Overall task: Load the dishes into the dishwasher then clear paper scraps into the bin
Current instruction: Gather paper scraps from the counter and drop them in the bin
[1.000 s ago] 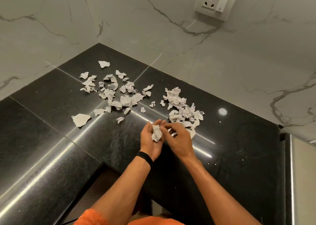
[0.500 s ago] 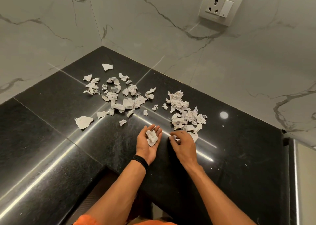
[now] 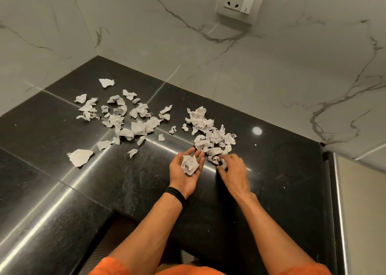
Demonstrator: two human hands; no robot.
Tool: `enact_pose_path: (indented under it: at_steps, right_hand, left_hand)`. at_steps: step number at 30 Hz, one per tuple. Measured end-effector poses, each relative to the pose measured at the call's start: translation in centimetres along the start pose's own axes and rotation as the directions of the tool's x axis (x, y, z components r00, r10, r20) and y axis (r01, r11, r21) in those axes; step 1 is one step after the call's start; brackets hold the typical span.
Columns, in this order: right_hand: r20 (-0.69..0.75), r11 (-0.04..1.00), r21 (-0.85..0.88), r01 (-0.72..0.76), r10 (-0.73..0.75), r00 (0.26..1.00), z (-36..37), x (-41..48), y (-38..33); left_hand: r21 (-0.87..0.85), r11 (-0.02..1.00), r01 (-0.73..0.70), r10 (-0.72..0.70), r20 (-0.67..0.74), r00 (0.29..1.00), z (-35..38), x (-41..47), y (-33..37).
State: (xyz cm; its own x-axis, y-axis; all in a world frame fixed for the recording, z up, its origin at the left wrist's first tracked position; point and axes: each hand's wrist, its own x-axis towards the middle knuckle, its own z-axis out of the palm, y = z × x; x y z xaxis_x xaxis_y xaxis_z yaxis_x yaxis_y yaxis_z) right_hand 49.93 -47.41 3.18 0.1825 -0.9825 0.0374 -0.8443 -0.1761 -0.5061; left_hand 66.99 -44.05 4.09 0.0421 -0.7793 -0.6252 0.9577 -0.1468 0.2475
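a black polished countertop [image 3: 62, 191] fills a marble-walled corner. crumpled paper scraps [image 3: 211, 134] lie heaped near its middle, with looser scraps [image 3: 125, 118] scattered to the left. the left hand [image 3: 182, 179] lies palm up just beside the heap, fingers relaxed, cradling a small wad [image 3: 189, 163] of scraps. the right hand [image 3: 234, 170] is on the heap's near edge with its fingers bent, too blurred to tell if it pinches anything. a wall socket [image 3: 240, 1] sits above.

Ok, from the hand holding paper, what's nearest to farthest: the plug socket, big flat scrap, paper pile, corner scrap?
1. The paper pile, just beyond the left hand, slightly right.
2. The big flat scrap, out to the left.
3. The corner scrap, far back left.
4. The plug socket, up on the wall.
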Motion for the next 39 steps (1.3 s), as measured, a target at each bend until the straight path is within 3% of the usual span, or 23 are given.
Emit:
enact_pose_path:
  at_steps: [4, 8, 11, 13, 16, 18, 21, 23, 26, 30, 33, 35, 37, 39]
  right_hand:
    - [-0.053, 0.998, 0.004, 0.056, -0.056, 0.997, 0.0, -1.1, 0.5]
    - [-0.212, 0.969, 0.247, -0.012, 0.066, 0.975, -1.0, -2.1, -1.0]
    - [-0.306, 0.928, 0.356, 0.109, 0.005, 0.952, -1.6, -2.4, -3.4]
    - [-0.282, 0.892, 0.408, 0.193, -0.078, 0.956, -1.8, -2.5, -5.2]
    - [-0.174, 0.849, 0.487, 0.204, -0.135, 0.975, -1.7, -2.6, -7.1]
    - [-0.174, 0.819, 0.545, 0.18, -0.099, 0.98, -1.7, -2.5, -7.4]
    - [-0.217, 0.76, 0.647, 0.058, 0.11, 0.97, -2.0, -1.6, -6.0]
    - [-0.226, 0.805, 0.592, -0.028, 0.2, 0.953, -1.8, -0.6, -4.1]
    - [-0.117, 0.887, 0.445, -0.125, 0.196, 0.974, -1.1, 0.7, -2.0]
    - [-0.018, 0.992, 0.125, 0.002, 0.0, 1.0, 0.3, 1.1, -1.0]
    - [-0.033, 0.999, 0.015, 0.043, -0.042, 0.999, 0.7, 0.9, -1.1]
    - [-0.094, 0.998, 0.062, -0.005, 0.011, 0.995, 0.3, 0.8, -1.4]
    - [-0.136, 0.975, 0.22, -0.043, 0.075, 0.988, -0.3, 0.5, -2.0]
    - [-0.146, 0.934, 0.358, 0.003, 0.052, 0.988, -1.0, 0.2, -3.1]
  left_hand:
    - [0.072, 0.997, -0.004, 0.005, -0.013, 1.0, 0.1, 0.3, -0.2]
    - [0.14, 0.99, -0.017, 0.02, -0.02, 1.0, 0.4, 0.5, -0.4]
    - [0.164, 0.986, -0.005, 0.009, -0.023, 1.0, 0.6, 0.6, -1.3]
    - [0.155, 0.988, 0.002, -0.001, -0.01, 1.0, 0.9, 0.6, -1.7]
    - [0.12, 0.992, 0.046, -0.05, 0.035, 0.998, 1.5, 0.0, -1.9]
    - [0.056, 0.996, 0.065, -0.066, 0.022, 0.998, 1.6, -0.1, -1.8]
    - [-0.043, 0.997, 0.063, -0.062, 0.028, 0.998, 1.1, 0.2, -1.3]
    - [-0.067, 0.997, 0.043, -0.042, 0.016, 0.999, 0.8, 0.2, -1.2]
    - [-0.107, 0.994, 0.022, -0.022, 0.0, 1.0, 0.7, -0.1, -1.1]
    - [-0.081, 0.997, 0.005, -0.008, -0.038, 0.999, 0.6, 0.2, -1.0]
    - [-0.096, 0.995, -0.006, 0.001, -0.044, 0.999, 0.7, 0.2, -0.8]
    - [-0.11, 0.994, -0.021, 0.014, -0.062, 0.998, 0.6, 0.3, -0.7]
    - [-0.089, 0.996, -0.027, 0.021, -0.071, 0.997, 0.4, 0.5, -0.7]
    - [-0.07, 0.997, -0.029, 0.025, -0.055, 0.998, 0.4, 0.7, -0.9]
